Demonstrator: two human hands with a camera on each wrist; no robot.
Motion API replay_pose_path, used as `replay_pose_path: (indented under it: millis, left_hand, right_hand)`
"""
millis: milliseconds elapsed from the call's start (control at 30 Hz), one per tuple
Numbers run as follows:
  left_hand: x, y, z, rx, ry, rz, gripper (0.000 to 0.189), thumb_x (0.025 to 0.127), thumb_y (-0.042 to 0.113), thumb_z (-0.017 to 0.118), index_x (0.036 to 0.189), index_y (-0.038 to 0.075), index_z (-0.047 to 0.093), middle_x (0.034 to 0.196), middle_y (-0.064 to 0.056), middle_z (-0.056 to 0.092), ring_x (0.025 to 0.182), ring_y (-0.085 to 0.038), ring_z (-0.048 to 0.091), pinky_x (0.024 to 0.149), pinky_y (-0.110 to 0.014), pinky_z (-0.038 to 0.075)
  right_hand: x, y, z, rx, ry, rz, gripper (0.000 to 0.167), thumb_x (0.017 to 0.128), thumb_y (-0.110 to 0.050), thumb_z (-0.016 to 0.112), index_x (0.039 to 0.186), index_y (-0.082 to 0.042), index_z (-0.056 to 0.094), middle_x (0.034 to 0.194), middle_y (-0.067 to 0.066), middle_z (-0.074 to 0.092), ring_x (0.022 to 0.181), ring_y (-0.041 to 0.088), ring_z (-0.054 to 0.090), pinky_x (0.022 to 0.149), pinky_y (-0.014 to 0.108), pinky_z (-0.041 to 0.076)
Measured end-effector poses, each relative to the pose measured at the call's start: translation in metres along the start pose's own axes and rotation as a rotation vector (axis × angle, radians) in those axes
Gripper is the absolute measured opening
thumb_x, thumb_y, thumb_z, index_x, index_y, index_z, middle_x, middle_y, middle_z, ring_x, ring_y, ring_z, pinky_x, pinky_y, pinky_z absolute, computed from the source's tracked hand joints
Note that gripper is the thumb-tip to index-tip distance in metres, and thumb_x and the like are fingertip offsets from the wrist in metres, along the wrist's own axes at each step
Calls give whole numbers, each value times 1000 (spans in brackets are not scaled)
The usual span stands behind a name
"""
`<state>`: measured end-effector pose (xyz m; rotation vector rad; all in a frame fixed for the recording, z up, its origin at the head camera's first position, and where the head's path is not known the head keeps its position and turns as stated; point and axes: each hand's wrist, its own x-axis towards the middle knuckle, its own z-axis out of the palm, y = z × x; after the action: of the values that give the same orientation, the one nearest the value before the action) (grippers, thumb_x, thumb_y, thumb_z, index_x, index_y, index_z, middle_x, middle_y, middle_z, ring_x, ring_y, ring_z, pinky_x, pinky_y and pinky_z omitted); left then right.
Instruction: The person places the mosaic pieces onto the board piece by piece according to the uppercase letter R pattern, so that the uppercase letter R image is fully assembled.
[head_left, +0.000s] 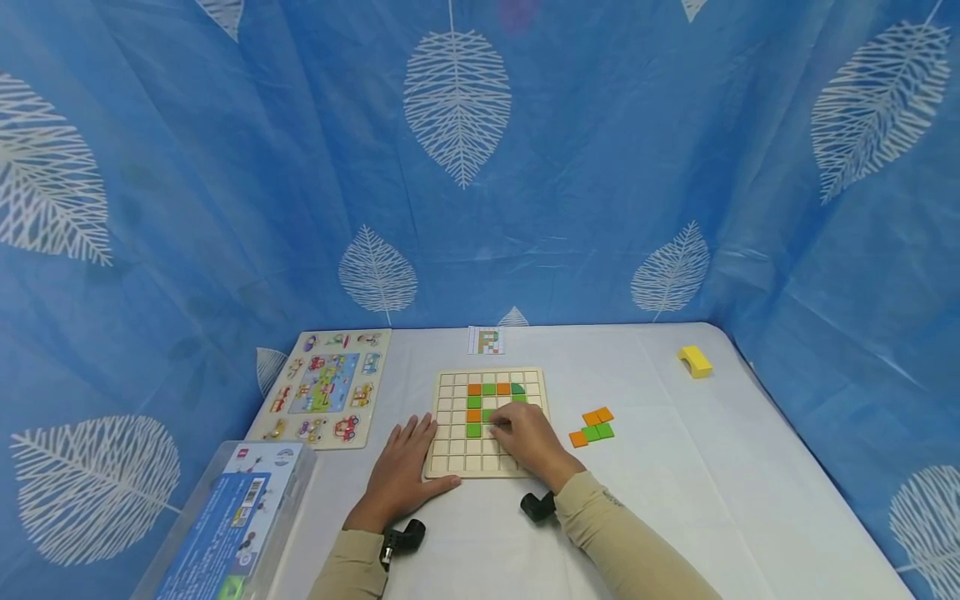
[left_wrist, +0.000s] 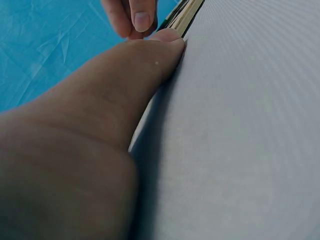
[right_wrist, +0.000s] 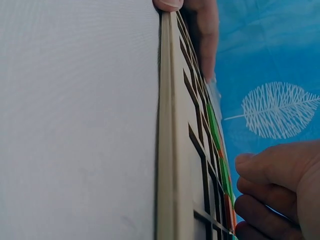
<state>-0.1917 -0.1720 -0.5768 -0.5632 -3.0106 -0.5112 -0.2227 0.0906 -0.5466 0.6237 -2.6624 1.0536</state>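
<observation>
"Two hands are working at the wooden board (head_left: 472, 462), yes?"

"Yes, it is lying mid-counter (head_left: 750, 500). The left hand (head_left: 405, 464) is resting at its left side, thumb touching it by the near corner; that grip is lying slack, fingers straight."

"And the right hand (head_left: 528, 433)?"

"It is reaching over the board's middle with bent fingers, their tips just beside a green tile (head_left: 486, 414); whether that grip is pinching it, I cannot tell."

"What is lying around?"

"Loose tiles (head_left: 590, 433) are lying to the right, a pattern card (head_left: 486, 340) beyond the far edge, a yellow block (head_left: 697, 362) far right."
</observation>
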Motion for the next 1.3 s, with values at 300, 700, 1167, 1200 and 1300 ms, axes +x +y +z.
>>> replay_pose_path:
  millis: [300, 700, 1167, 1200, 1300]
  left_hand:
    - [-1, 0, -1, 0, 4, 5, 114, 83, 82, 66, 163, 5, 39, 168, -11, 34, 156, -33, 23, 127, -50, 14]
    - [0, 0, -1, -1, -13, -9, 115, 82, 82, 67, 163, 6, 39, 169, -9, 32, 157, -32, 22, 128, -49, 13]
    - [-1, 1, 0, -6, 4, -7, 114, 82, 80, 70, 162, 6, 41, 168, -10, 34, 157, -32, 23, 127, -51, 14]
    - [-1, 1, 0, -7, 5, -7, 114, 82, 80, 70, 162, 6, 41, 168, -9, 34, 157, -32, 23, 127, -51, 14]
    - [-1, 1, 0, -10, 4, -7, 114, 81, 81, 69, 162, 6, 40, 169, -9, 33, 157, -32, 22, 127, -51, 13]
  right_hand:
    - [-2, 4, -5, 4, 3, 10, 14, 91, -5, 84, 104, -6, 82, 103, 1, 75, 96, 15, 71, 84, 34, 61]
    - [1, 14, -18, -16, -27, 37, 15, 91, -2, 82, 105, -8, 83, 107, 3, 76, 106, 24, 70, 91, 42, 60]
    - [-4, 39, -49, -88, -25, 111, 20, 91, -6, 83, 111, -4, 80, 112, 8, 75, 112, 29, 69, 99, 47, 56]
    - [-4, 40, -52, -94, -27, 113, 20, 91, -6, 83, 111, -4, 80, 113, 9, 75, 113, 30, 69, 100, 47, 56]
    - [-6, 45, -60, -108, -36, 118, 21, 92, -8, 83, 112, -3, 80, 116, 10, 75, 116, 31, 68, 102, 48, 55]
